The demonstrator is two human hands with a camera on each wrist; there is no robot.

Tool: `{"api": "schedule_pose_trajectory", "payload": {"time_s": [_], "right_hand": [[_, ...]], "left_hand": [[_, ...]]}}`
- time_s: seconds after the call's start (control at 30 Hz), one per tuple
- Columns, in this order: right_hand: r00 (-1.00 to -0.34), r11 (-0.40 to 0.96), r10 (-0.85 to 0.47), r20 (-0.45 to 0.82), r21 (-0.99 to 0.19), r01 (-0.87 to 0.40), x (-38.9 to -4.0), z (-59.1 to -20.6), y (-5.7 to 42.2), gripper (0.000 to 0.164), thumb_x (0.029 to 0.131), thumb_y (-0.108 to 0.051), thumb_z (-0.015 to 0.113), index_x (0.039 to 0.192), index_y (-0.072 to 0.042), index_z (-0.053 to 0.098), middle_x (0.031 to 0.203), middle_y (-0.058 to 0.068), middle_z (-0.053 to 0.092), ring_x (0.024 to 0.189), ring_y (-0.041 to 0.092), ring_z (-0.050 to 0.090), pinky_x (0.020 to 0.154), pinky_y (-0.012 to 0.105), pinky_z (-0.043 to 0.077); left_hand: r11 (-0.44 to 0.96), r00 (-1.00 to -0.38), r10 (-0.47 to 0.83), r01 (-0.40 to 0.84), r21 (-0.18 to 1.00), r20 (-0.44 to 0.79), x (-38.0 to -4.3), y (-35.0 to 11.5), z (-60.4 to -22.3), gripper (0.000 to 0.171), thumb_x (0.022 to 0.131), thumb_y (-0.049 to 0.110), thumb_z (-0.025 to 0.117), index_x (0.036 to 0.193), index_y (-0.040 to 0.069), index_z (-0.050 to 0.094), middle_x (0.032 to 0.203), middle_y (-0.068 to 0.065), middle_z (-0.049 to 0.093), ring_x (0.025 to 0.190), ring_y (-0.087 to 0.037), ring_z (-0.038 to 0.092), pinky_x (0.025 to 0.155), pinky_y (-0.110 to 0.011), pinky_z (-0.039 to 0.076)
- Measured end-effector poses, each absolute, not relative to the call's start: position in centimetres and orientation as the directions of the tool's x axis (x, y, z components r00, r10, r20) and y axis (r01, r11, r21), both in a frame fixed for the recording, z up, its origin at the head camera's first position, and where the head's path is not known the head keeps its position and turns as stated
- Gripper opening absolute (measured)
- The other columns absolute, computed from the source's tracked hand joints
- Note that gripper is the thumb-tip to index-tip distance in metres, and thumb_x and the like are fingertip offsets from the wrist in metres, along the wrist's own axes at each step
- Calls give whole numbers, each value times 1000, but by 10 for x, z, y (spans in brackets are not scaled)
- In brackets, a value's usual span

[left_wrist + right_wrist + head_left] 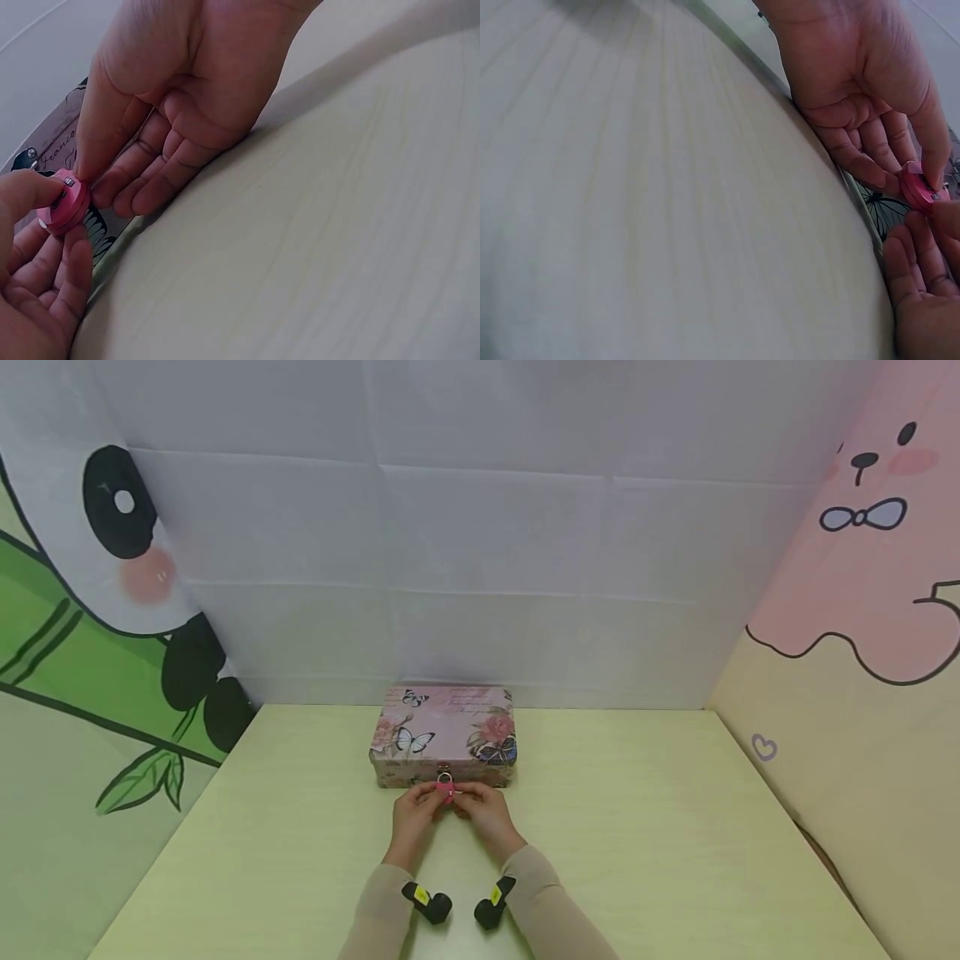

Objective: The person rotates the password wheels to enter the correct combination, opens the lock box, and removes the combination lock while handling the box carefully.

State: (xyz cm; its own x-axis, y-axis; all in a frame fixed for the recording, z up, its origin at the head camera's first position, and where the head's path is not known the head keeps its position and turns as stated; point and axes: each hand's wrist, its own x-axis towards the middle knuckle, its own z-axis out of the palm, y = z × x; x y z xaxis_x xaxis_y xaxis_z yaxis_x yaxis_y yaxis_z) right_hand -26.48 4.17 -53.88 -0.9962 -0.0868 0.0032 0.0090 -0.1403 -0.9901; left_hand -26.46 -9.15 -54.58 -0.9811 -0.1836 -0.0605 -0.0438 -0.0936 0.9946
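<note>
A small pink padlock (445, 792) with a metal shackle hangs at the front latch of a box (450, 718) printed with flowers and butterflies. My left hand (413, 822) pinches the padlock's body from the left. From the right, my right hand (491, 820) pinches it too, thumb and fingertips meeting close to the other hand's. Small dark markings show on the padlock's face (66, 201) in the left wrist view. Fingers partly cover the padlock (922, 186) in the right wrist view. Whether the shackle is locked, I cannot tell.
The box stands on a pale table (637, 827) near its back edge, before a white cloth backdrop (487, 543). Cartoon-printed panels stand left and right. Black devices (427, 903) with yellow labels are strapped to both sleeved wrists.
</note>
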Motion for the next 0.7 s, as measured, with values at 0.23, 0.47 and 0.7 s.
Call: {"api": "schedule_pose_trajectory", "payload": {"time_s": [0.23, 0.47, 0.7], "right_hand": [[-994, -129, -102, 35, -991, -22, -251, -516, 44, 23, 94, 7, 60, 111, 22, 60, 95, 25, 70, 80, 19, 67, 75, 34, 59], [-994, -117, -103, 30, -993, -18, -251, -517, 44, 23, 94, 7, 60, 112, 22, 60, 96, 25, 70, 82, 24, 68, 77, 37, 59], [-996, -119, -91, 18, -993, -7, -268, -545, 42, 24, 94, 4, 63, 111, 20, 62, 94, 24, 71, 80, 21, 68, 73, 33, 59]], "left_hand": [[-47, -985, -168, -32, 998, -40, -267, -93, -548, 27, 93, 3, 68, 111, -16, 63, 92, -13, 73, 74, -3, 64, 65, -16, 52], [-39, -992, -123, -2, 999, -7, -263, -95, -539, 28, 93, 0, 66, 110, -22, 60, 91, -17, 73, 73, -3, 65, 65, -17, 54], [-50, -991, -136, -8, 999, -15, -267, -95, -547, 29, 92, 1, 68, 111, -20, 62, 90, -15, 74, 73, -3, 65, 66, -16, 54]]}}
